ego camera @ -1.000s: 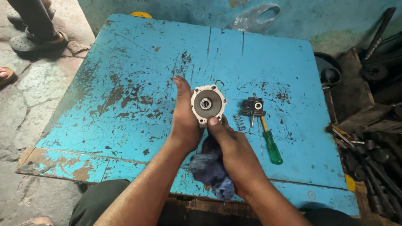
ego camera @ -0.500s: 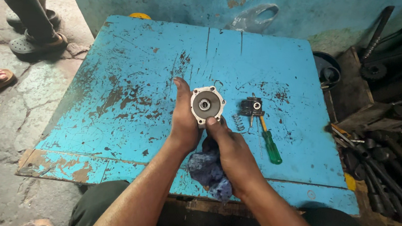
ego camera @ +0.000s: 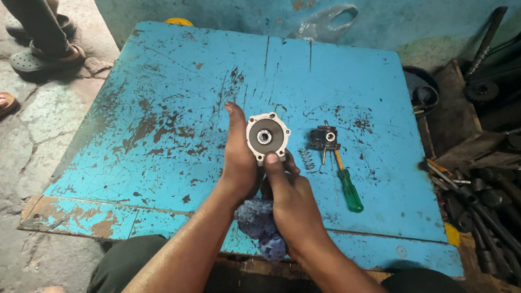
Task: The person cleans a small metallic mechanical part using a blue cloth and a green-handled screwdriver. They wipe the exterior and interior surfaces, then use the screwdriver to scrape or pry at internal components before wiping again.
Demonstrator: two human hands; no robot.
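One metal housing [ego camera: 267, 136], two hands.

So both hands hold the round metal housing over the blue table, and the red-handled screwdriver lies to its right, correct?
Not quite: the screwdriver has a green handle, as the head view shows. Both the left hand and right hand do hold the round metal housing over the blue table.

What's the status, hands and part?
Left hand and right hand both grip round metal cover, raised over blue table. Blue rag under the hands. Screwdriver, spring, small dark part lie right, apart.
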